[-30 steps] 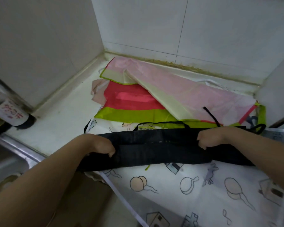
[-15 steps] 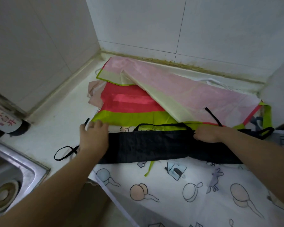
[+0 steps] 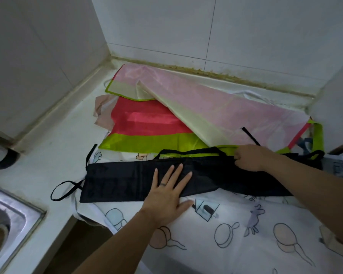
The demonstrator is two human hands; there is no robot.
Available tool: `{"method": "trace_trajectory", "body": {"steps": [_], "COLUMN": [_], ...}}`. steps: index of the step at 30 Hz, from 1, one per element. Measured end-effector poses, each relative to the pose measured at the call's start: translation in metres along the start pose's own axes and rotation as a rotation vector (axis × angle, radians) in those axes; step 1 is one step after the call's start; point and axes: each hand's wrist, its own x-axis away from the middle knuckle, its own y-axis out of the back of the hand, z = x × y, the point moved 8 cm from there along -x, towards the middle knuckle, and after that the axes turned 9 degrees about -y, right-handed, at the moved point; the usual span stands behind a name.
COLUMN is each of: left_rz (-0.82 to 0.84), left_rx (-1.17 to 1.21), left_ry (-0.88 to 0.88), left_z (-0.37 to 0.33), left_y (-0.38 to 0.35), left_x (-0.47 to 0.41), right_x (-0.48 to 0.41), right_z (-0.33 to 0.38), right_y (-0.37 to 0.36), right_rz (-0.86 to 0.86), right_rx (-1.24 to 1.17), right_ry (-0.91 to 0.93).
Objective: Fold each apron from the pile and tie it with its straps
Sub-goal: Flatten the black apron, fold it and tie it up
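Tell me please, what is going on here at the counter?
A person is folding a black apron, now a long narrow strip lying on a white printed apron on the counter. The left hand presses flat on its middle; the right hand grips its upper edge. Its strap lies loose, not yet tied. A pile of aprons waits behind.

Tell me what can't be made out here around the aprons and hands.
Head view throughout.
- Black apron: right end hidden under the right arm.
- Right hand: curled fingers hide whether it pinches strap or cloth.
- Bottle and sink: cut off by the left edge.
- Red and green apron: right part covered by the pink apron.
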Motion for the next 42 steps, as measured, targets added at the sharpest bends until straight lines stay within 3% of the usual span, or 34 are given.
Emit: {"method": "trace_trajectory", "body": {"steps": [3,6,8,12,15,17,20,27,29,32,37,42], "left_rz": [-0.001,0.01,0.03,0.032,0.033,0.039,0.02,0.045,0.035,0.019,-0.042,-0.107], "left_rx": [0.085,0.056,0.014,0.02,0.046,0.065,0.045,0.176,0.203,0.14,-0.1,-0.191], "left_ry": [0.041,0.08,0.084,0.078,0.069,0.075,0.073,-0.019,-0.039,-0.06,-0.083,-0.077], "left_z": [0.002,0.005,0.003,0.003,0.004,0.004,0.006,0.008,0.012,0.021,0.028,0.04], "left_y": [0.006,0.007,0.007,0.005,0.005,0.002,0.0,0.013,0.019,0.017,0.021,0.015], "left_x": [0.0,-0.003,-0.005,-0.006,-0.005,-0.007,-0.009,0.0,0.003,0.005,0.014,0.03], "right_x": [0.005,0.01,0.013,0.038,0.075,0.088,0.077,0.065,0.062,0.057,0.054,0.055], "right_z": [-0.01,-0.004,-0.011,-0.019,0.029,0.058,0.061,0.06,0.06,0.058,0.061,0.044], "right_y": [0.01,0.007,0.0,-0.009,-0.019,-0.042,-0.054,-0.055,-0.053,-0.056,-0.057,-0.05], "right_rz": [-0.255,-0.542,-0.76,-0.952,-0.817,-0.663,-0.568,-0.506,-0.453,-0.393,-0.533,-0.691], "right_rx": [0.148,0.146,0.068,-0.242,-0.337,-0.192,-0.105,-0.173,-0.295,-0.31,-0.113,0.086], "right_ry": [-0.091,0.003,0.055,0.06,0.415,0.591,0.532,0.495,0.484,0.491,0.51,0.409]}}
